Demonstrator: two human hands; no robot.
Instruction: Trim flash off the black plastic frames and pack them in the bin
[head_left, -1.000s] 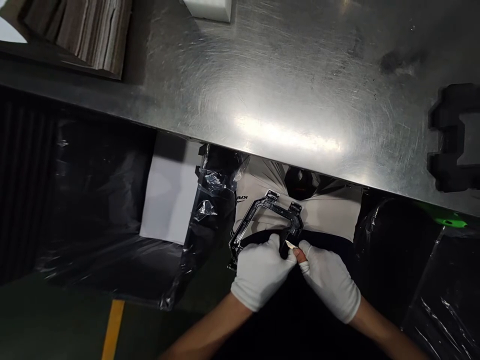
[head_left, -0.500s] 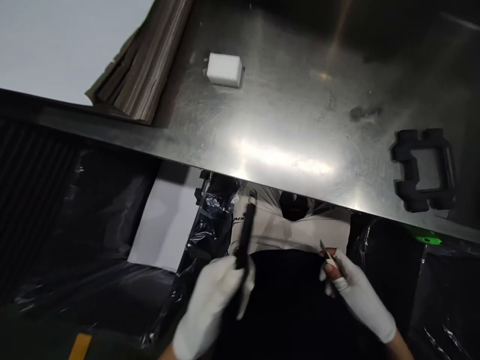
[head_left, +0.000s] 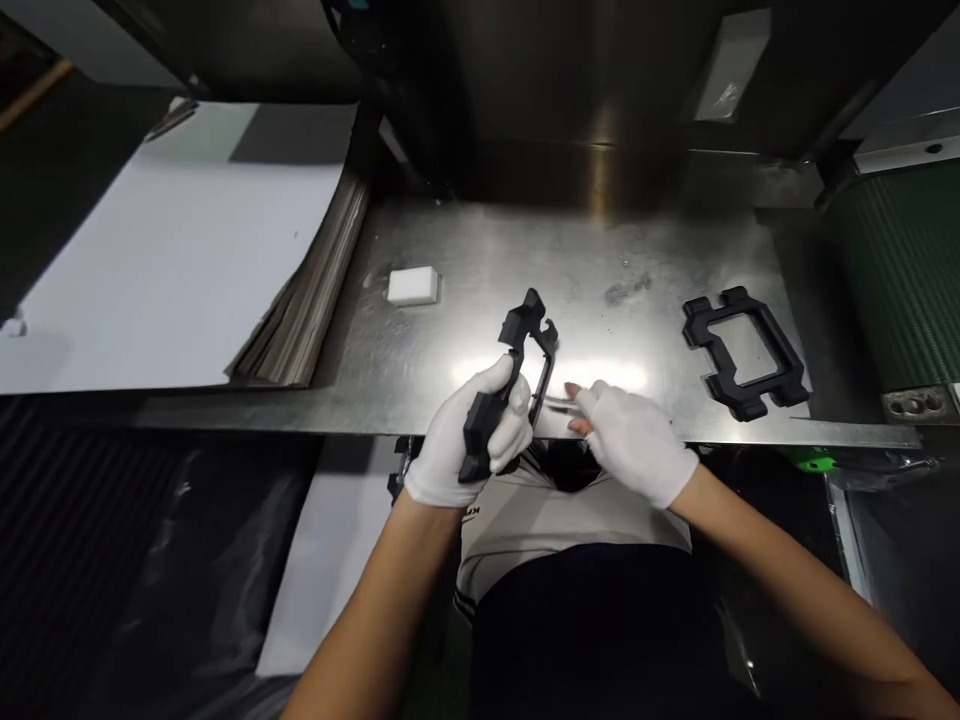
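Note:
My left hand, in a white glove, is closed around a black plastic frame. The frame is tilted up on its edge above the front of the metal table. In my right hand, whose white glove leaves the thumb and a fingertip bare, a small knife is pinched. Its thin blade points left, at the near side of the frame; whether it touches cannot be made out. A similar black frame lies flat on the table to the right.
A white block sits on the metal table. At left is a thick stack of sheets with a white top. A green ribbed belt stands at right. Black plastic and a white panel are below the table edge.
Both hands have risen from below the table edge to above its front and come closer together. The held frame and the knife are now side by side. The view has tilted up.

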